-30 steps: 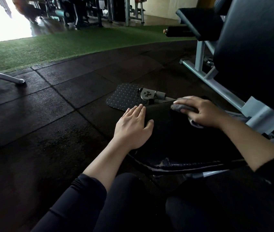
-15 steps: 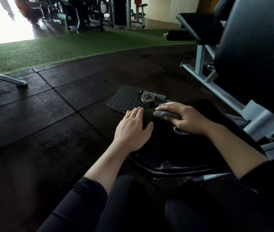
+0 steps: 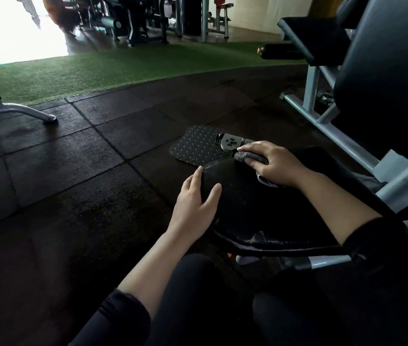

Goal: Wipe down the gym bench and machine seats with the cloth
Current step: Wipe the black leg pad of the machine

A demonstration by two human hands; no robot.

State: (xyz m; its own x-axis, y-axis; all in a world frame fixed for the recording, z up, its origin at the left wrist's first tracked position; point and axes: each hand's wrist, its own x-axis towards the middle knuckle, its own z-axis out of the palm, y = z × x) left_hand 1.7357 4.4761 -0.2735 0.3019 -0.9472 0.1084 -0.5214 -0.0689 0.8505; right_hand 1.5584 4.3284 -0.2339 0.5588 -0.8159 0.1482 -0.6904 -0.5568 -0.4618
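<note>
Your right hand (image 3: 276,166) grips soft bunched cloth (image 3: 249,156) on seat pad (image 3: 260,208); left hand (image 3: 195,198) spread flat, steadying; cloth limp, light, keep it bunched under palm

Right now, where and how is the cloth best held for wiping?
From above, over its bunched middle, as the right hand does: the cloth lies flat on the seat, so curled fingers on top can press and slide it.
</note>
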